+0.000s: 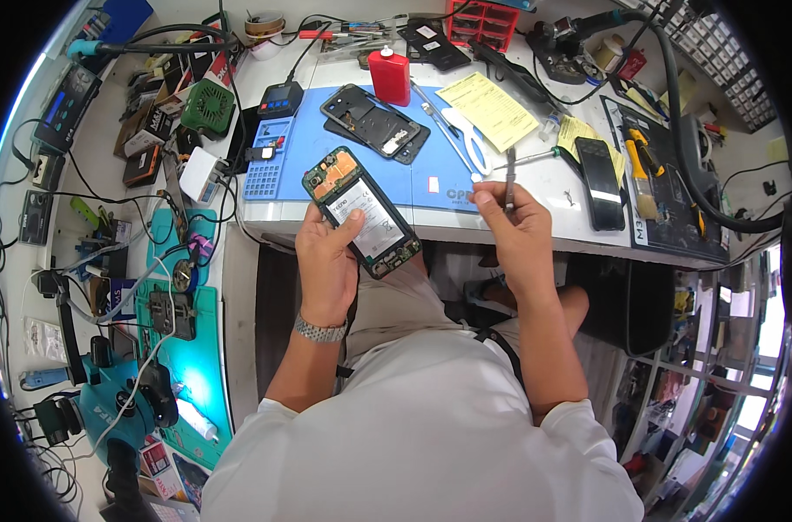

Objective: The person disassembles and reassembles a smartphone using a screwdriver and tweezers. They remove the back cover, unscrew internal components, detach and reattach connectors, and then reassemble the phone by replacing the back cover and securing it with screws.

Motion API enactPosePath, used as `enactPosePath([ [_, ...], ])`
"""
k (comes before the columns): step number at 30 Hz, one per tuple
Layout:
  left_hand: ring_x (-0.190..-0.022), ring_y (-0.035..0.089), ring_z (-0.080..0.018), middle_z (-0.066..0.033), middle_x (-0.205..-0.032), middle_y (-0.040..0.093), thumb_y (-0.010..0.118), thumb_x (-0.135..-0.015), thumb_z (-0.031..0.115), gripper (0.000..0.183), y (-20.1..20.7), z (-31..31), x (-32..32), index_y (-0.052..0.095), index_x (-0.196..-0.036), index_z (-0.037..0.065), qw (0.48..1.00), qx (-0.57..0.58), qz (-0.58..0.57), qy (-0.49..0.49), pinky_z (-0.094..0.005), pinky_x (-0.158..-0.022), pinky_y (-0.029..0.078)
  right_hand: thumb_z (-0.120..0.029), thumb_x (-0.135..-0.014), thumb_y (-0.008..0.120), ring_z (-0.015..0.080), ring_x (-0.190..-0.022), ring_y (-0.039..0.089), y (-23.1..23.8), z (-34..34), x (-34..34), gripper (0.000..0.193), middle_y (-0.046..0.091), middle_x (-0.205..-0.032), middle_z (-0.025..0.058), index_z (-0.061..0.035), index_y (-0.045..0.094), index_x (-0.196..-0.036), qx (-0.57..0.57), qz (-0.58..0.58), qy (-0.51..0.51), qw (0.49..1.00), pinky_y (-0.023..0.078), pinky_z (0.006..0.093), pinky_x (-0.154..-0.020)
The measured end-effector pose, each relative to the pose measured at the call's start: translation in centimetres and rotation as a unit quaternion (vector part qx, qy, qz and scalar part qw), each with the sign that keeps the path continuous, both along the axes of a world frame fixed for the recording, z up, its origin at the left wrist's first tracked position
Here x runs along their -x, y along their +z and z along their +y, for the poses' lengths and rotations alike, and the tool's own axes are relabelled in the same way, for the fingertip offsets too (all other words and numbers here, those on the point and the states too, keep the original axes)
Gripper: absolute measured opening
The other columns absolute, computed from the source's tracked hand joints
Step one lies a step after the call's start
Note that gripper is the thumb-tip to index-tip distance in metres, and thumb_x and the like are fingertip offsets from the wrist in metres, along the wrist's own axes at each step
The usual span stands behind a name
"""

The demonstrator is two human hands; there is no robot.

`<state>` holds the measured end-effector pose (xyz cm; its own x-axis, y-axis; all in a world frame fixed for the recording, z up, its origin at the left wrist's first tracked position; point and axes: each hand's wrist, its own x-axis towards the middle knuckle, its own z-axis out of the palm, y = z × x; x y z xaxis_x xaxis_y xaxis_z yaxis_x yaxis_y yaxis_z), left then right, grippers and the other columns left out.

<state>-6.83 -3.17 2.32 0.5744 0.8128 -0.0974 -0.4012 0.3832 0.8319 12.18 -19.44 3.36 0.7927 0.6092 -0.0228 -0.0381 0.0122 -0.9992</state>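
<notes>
An opened smartphone (361, 213) rests tilted in my left hand (328, 252), above the table's front edge. Its back cover is off, so the silver battery, a copper-coloured sheet and the green boards show. My left thumb lies on the battery and the other fingers are behind the phone. To the right, my right hand (520, 228) is closed round a slim grey tool (510, 178) that points away from me; its exact kind is unclear. Beyond the hands, a blue mat (326, 187) carries a dark phone frame (374, 120), a red bottle (389, 76) and a white plastic tool (470, 143).
A yellow paper (487, 109) lies at the mat's far right. Beside it are a screwdriver (540, 157) and a black phone (600, 183). A dark tray (666, 187) holds a brush and yellow-handled tools. At left, a teal microscope (117, 391) stands beside a green mat (209, 348).
</notes>
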Motion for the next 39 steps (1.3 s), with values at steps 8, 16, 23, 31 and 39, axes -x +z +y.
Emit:
enactPosePath([
  [8, -0.113, 0.076, -0.0203, -0.0149, -0.129, 0.076, 0.075, -0.102, -0.004, 0.046, -0.6, -0.5, -0.4, 0.055, -0.143, -0.005, 1.0, 0.016, 0.003, -0.021, -0.0359, -0.101, 0.062, -0.016, -0.108, 0.077, 0.0066, -0.093, 0.066, -0.9, 0.6, 1.9, 0.022, 0.078, -0.105, 0.0037, 0.0022, 0.079, -0.121, 0.054, 0.029, 0.077, 0.995, 0.052, 0.0245, -0.086],
  [16, -0.119, 0.075, -0.0232, -0.0187, -0.133, 0.073, 0.072, -0.105, -0.003, 0.059, -1.2, -0.4, 0.6, 0.039, -0.153, -0.002, 0.997, 0.062, -0.043, 0.031, -0.0394, -0.102, 0.064, -0.022, -0.105, 0.078, 0.0166, -0.09, 0.068, -0.7, 2.2, 0.6, 0.024, 0.078, -0.096, 0.0082, -0.0009, 0.081, -0.115, 0.081, -0.104, 0.033, 0.991, 0.055, 0.0325, -0.084],
  [23, -0.12, 0.074, -0.0213, -0.0167, -0.134, 0.073, 0.076, -0.103, -0.004, 0.068, -1.2, -0.3, 1.5, 0.036, -0.157, -0.001, 0.999, -0.001, -0.039, 0.016, -0.0385, -0.103, 0.063, -0.023, -0.105, 0.079, 0.0083, -0.084, 0.062, 0.7, 5.3, -0.2, 0.023, 0.076, -0.096, 0.0041, -0.0028, 0.082, -0.117, 0.099, -0.15, 0.056, 0.982, 0.049, 0.028, -0.073],
  [31, -0.106, 0.074, -0.0118, -0.0079, -0.124, 0.075, 0.079, -0.103, 0.002, 0.041, -1.7, -1.0, 1.5, 0.055, -0.137, 0.002, 0.999, -0.018, 0.031, 0.016, -0.0307, -0.094, 0.061, -0.029, -0.113, 0.069, 0.0089, -0.097, 0.063, 0.8, 5.2, 0.0, 0.03, 0.079, -0.103, 0.0039, -0.0018, 0.082, -0.116, 0.07, 0.03, 0.112, 0.991, 0.047, 0.0253, -0.079],
  [39, -0.106, 0.074, -0.0117, -0.0068, -0.124, 0.076, 0.08, -0.102, 0.002, 0.038, -2.1, -2.4, 0.7, 0.061, -0.135, 0.003, 0.999, 0.001, 0.032, -0.006, -0.0307, -0.095, 0.061, -0.04, -0.118, 0.06, 0.0117, -0.092, 0.058, -1.0, 1.5, -0.2, 0.04, 0.073, -0.117, 0.0058, -0.0031, 0.076, -0.119, -0.084, 0.008, -0.038, 0.996, 0.048, 0.029, -0.085],
])
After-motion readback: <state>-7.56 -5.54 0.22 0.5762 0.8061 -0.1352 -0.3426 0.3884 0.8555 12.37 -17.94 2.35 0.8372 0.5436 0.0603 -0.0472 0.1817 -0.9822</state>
